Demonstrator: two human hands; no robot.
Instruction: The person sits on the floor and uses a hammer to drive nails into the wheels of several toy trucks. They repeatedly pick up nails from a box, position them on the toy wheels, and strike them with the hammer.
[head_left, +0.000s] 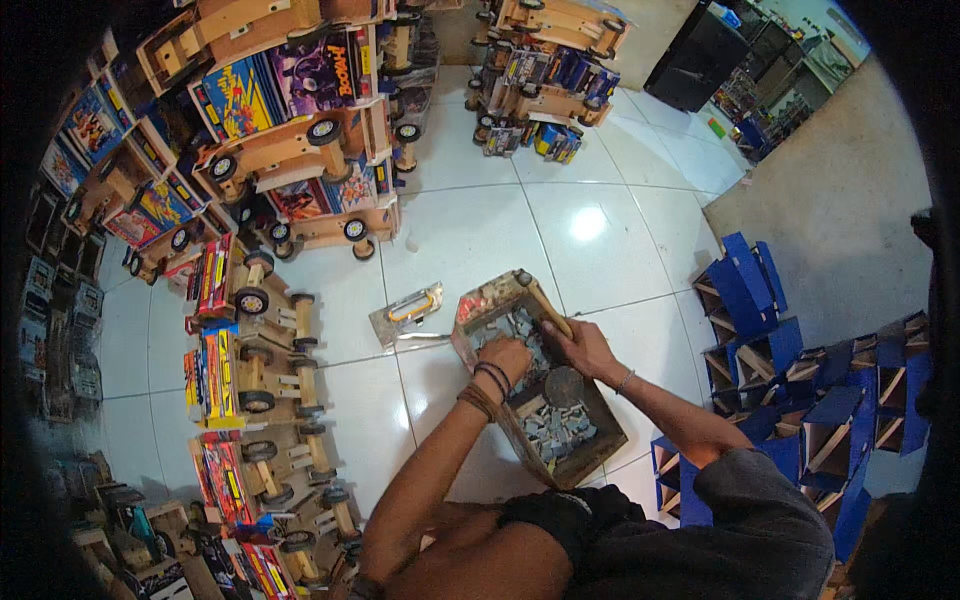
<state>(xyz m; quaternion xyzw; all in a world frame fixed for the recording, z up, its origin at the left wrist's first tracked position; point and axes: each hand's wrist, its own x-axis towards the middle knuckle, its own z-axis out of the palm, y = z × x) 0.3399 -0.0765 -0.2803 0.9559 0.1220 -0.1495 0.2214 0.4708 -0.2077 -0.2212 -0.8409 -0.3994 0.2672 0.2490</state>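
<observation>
An open wooden box (612, 437) with worn sides stands on the floor in front of my knees. Small grey pieces (556, 428) fill much of its bottom, and a round grey-brown block (565, 388) sits among them. My left hand (506, 358) reaches into the far part of the box over the pieces, its fingers curled; what they hold, if anything, is hidden. At the box's right rim, my right hand (588, 350) is closed around the wooden handle of what looks like a hammer (545, 306), its dark end toward the far corner.
A flat silvery piece with an orange outline (412, 312) lies on the white tiles left of the box. Wooden toy trucks (272, 385) line the left, with taller stacks (300, 130) behind. Blue-painted wooden frames (800, 400) are piled at right.
</observation>
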